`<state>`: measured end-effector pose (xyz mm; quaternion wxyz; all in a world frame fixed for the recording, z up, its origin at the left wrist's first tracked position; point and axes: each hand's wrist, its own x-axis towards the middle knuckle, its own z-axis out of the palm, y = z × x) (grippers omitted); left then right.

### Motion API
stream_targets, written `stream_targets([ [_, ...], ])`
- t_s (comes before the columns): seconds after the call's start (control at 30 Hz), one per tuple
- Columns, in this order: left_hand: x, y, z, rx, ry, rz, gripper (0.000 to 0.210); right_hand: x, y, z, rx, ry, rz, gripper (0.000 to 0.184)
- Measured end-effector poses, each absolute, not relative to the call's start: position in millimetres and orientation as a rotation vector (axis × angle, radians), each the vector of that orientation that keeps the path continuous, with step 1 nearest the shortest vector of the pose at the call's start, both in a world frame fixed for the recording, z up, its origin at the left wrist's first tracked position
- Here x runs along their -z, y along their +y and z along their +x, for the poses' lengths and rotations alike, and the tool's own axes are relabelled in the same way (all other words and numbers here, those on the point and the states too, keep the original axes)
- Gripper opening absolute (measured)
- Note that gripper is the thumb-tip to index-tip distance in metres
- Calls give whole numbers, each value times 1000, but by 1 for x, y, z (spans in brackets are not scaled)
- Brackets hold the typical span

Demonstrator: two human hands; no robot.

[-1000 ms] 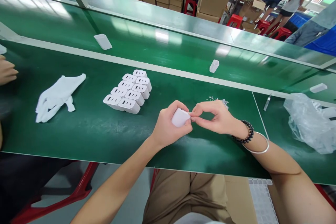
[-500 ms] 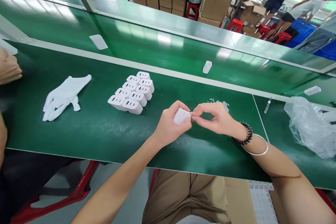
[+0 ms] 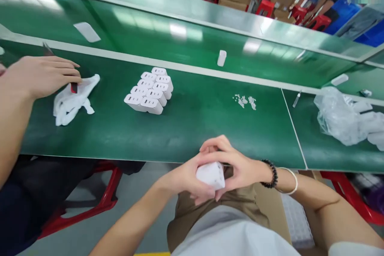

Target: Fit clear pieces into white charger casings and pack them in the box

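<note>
A white charger block is held low, over my lap at the table's front edge. My left hand is closed around it from the left. My right hand curves over it from the right, thumb and fingers against its side; some fingertips are hidden behind it. Beyond my hands, small clear-white pieces lie in a loose pile on the green table. To the left, several white chargers stand in two tight rows, port faces up.
At the left, a co-worker's hand holds a dark tool with a red part above a white glove. A clear plastic bag and a small tube lie at the right. A low ledge runs along the back.
Both my hands have come down toward my lap with the charger, and it has been turned. My right hand has gone from a pinch at its corner to around it. A co-worker's hand has reached over the glove.
</note>
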<state>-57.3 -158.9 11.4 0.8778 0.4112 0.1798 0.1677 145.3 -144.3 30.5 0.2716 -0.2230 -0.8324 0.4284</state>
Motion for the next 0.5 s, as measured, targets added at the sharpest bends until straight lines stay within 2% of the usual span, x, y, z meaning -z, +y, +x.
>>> stream_targets([
  [0.1, 11, -209, -77, -408, 425, 585, 64, 6, -193, 121, -1023, -2075, -668, 53],
  [0.27, 39, -250, -90, -714, 814, 410, 45, 53, -230, 82, -630, -1870, -855, 50],
  [0.4, 64, -249, -60, -889, 1069, 296, 47, 77, -242, 63, -1002, -1521, -1043, 39],
  [0.5, 89, -240, -34, -971, 1225, 233, 40, 95, -245, 59, -1194, -1250, -1323, 36],
])
